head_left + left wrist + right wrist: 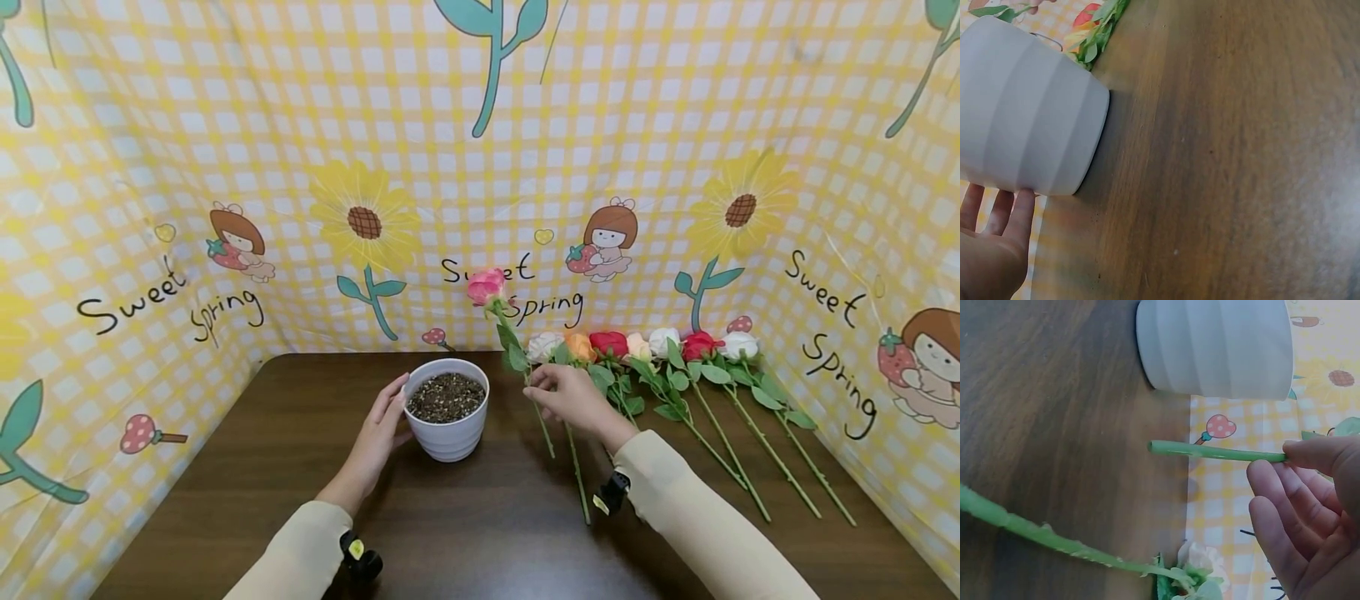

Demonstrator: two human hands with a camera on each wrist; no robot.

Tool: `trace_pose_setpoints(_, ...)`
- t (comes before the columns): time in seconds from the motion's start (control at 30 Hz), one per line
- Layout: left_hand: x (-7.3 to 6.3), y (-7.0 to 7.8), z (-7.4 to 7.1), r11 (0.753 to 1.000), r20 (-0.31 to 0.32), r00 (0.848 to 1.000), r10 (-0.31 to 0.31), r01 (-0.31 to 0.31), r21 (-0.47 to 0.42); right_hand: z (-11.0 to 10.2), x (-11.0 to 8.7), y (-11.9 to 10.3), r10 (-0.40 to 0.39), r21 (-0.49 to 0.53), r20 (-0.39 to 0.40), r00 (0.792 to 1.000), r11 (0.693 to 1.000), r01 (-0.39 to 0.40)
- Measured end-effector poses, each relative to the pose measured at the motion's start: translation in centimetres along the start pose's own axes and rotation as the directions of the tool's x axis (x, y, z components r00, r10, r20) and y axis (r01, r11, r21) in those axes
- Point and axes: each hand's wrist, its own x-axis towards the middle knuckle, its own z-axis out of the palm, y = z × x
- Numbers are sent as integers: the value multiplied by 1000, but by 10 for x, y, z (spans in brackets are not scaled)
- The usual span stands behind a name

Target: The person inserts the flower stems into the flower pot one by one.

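Note:
Between its thumb and fingertips my right hand [572, 402] pinches the green stem of a pink rose [487, 287]. The bloom stands up, leaning left, right of the pot in the head view. The lower stem end [1216, 452] points down above the table in the right wrist view. A white ribbed pot [448, 438], upright and holding dark soil [447, 398], stands left of the rose. My left hand [378, 435] touches the pot's left side. In the left wrist view its fingers [1020, 219] lie fairly straight against the wall; the thumb is hidden there.
Several more roses lie on the brown table [247, 500] to the right, blooms toward the back: among them a red rose [701, 344], an orange rose [580, 347] and a white rose [739, 345]. A checked yellow cloth [420, 108] walls the back and sides.

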Motion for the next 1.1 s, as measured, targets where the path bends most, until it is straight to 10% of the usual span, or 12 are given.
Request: trace_pose_setpoints(1.1, -1, 1, 0, 1000, -5, 1000, -8, 8, 3, -1, 18, -70, -329, 62, -201, 923, 936, 347)
